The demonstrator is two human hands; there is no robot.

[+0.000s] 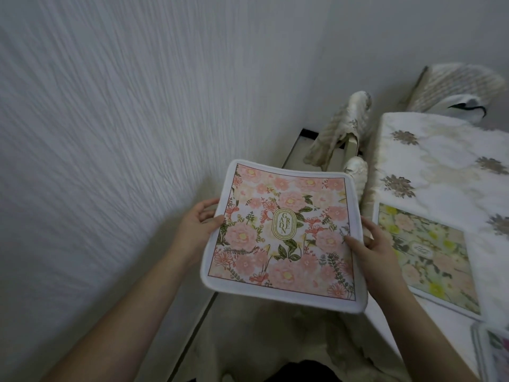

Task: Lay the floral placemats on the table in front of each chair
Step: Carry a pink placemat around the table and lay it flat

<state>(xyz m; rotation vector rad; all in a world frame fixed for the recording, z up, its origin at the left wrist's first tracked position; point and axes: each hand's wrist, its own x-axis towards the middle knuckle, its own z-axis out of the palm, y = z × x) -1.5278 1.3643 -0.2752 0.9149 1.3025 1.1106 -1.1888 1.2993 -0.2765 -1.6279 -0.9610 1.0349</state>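
Pink mat (283,235), level, pinched at 9 o'clock by left hand (197,226), at 3 by right hand (374,252); bench (440,161) lies at 3 o'clock, right hand nearer.

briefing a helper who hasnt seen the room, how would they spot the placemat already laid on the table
Find the table under a white flowered cloth at the right. On its near edge, beside the right hand, lies the laid placemat. It is yellow and green, unlike the pink placemat held up by both hands.
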